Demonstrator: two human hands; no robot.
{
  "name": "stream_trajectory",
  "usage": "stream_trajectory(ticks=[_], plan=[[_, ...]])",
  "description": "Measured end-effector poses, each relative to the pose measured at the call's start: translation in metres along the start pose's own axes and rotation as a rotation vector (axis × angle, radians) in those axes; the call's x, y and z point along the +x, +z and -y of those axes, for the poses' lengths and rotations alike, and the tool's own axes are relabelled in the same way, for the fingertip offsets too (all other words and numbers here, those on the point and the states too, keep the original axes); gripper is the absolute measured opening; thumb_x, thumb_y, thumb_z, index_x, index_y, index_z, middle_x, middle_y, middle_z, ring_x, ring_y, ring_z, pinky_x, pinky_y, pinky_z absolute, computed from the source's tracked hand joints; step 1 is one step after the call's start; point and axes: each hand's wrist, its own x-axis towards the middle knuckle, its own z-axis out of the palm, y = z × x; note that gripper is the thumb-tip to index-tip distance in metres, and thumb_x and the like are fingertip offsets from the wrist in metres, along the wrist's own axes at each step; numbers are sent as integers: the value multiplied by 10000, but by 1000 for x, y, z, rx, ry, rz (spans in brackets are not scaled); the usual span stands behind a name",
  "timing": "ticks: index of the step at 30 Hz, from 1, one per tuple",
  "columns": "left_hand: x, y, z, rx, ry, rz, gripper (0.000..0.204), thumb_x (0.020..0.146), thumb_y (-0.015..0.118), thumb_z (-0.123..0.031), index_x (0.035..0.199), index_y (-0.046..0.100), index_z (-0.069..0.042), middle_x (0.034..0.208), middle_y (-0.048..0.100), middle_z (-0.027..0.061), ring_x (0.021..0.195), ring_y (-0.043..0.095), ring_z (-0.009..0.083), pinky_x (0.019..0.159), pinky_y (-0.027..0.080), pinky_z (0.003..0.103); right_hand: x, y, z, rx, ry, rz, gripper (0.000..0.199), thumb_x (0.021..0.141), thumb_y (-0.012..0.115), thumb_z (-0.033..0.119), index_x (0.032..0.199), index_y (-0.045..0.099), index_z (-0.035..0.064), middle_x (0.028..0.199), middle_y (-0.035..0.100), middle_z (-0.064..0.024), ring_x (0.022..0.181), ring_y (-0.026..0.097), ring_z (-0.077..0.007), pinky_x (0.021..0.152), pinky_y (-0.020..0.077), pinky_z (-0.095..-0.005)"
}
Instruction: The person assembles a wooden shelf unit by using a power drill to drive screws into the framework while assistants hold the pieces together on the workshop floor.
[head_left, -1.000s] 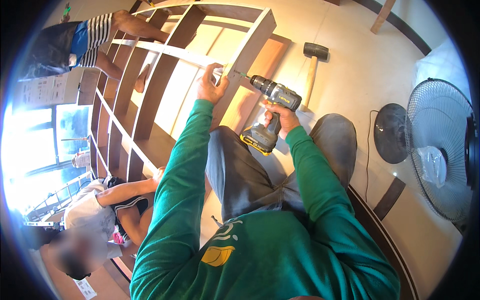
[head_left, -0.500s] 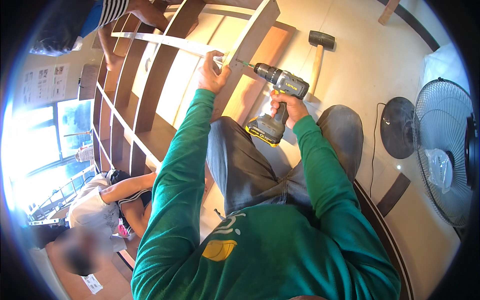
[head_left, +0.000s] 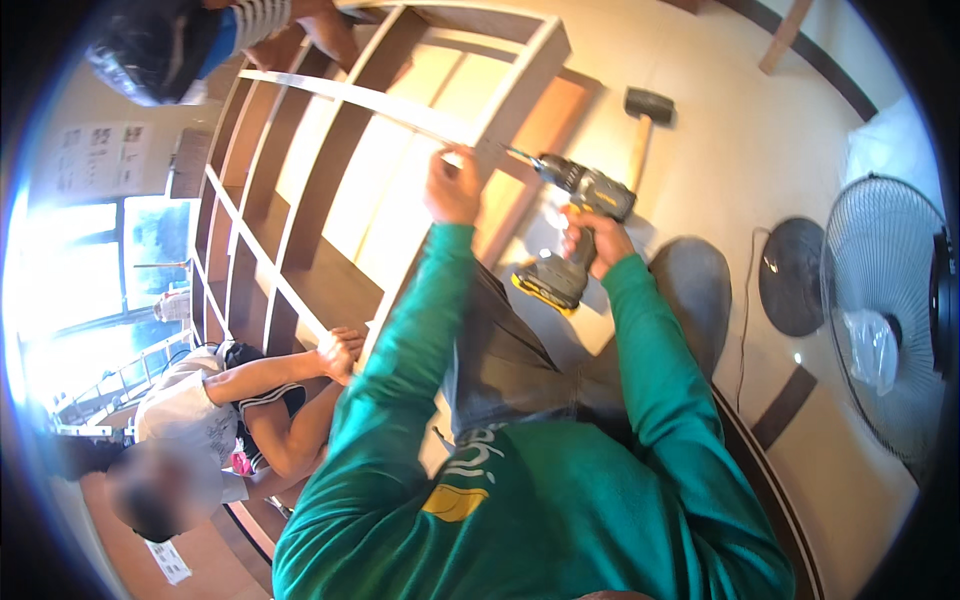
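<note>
Right hand (head_left: 600, 242): fingers wrapped fully around the grip of the drill (head_left: 592, 190), battery below the fingers, chuck and body above them. Drill's long axis slants up-left from the right fingers; bit (head_left: 520, 155) points at the outer face of the wooden frame's end board (head_left: 528, 80). Contact at bit tip: can't tell. Left hand (head_left: 452, 187): fingers curled in toward the thumb, blurred, just beside the corner where the pale rail (head_left: 400, 106) meets the end board; can't tell if they pinch anything. Key relation: end board lies between left fingertips and bit tip, its long axis running up-right from the left fingers; left hand nearer the tip, right hand behind the tool. Mallet (head_left: 640, 150) up-right of the right fingers, co-worker's hand (head_left: 340, 352) down-left of the left fingers, near the frame.
</note>
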Motion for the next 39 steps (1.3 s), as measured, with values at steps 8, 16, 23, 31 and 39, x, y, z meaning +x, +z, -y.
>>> stream_trajectory(ticks=[8, 16, 23, 31, 39], plan=[[4, 108, -11, -779, -834, 2, 387, 931, 706, -432, 1003, 758, -56, 743, 636, 5, 451, 417, 100, 403, 313, 294, -9, -3, 4, 41, -79, -36, 210, 871, 635, 152, 1048, 584, 52, 643, 525, -21, 575, 555, -186, 580, 496, -382], [7, 114, 2, -1187, -824, -22, 240, 976, 676, -293, 1047, 727, -69, 873, 721, 5, 509, 501, 71, 442, 372, 243, -12, -2, 4, 62, -10, -7, 170, 855, 668, 181, 975, 570, 110, 650, 542, -12, 577, 562, -175, 591, 498, -380], [9, 107, -6, -1222, -845, 110, 322, 1026, 580, -295, 1233, 635, -55, 1076, 689, 51, 931, 638, 166, 824, 555, 324, -24, -5, 14, 38, -63, -43, 153, 870, 636, 164, 981, 571, 81, 651, 542, -19, 565, 561, -182, 568, 502, -375], [-18, 99, 4, -818, -793, 322, 284, 999, 605, -330, 912, 717, -84, 750, 629, -12, 436, 382, 96, 403, 302, 282, -31, 3, 5, 8, -115, -125, 274, 842, 616, 171, 1079, 596, 35, 655, 539, -21, 565, 553, -163, 578, 521, -332], [-71, 78, 58, -1033, -1094, 232, 198, 950, 550, -278, 1047, 627, -122, 585, 429, -43, 398, 278, 72, 386, 217, 261, -20, 9, -18, 0, -108, -144, 336, 818, 627, 199, 1108, 591, 34, 657, 535, -16, 570, 544, -157, 593, 502, -343]])
